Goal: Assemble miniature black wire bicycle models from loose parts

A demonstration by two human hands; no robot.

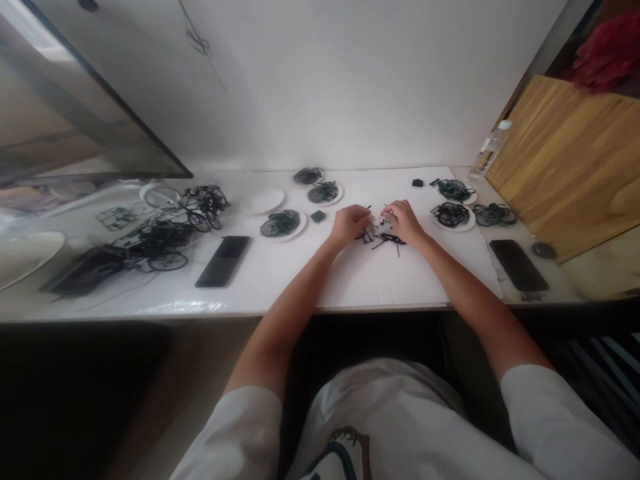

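My left hand is over the white table, its fingers curled together in a pinch. Facing it, my right hand has thumb and fingertips closed too. Whatever is between the fingers is too small and blurred to name. Below and between both hands lies a loose pile of small black plastic parts, some of them thin rods. Left of my left hand sit a small dark green block and a white plate bearing dark green wheel-like pieces. A plate with black parts stands right of my right hand.
Miniature bicycles crowd the left side, near a phone. An upturned white plate and parts plates stand behind. Rightward are another toy bicycle, a second phone, a bottle and a wooden board.
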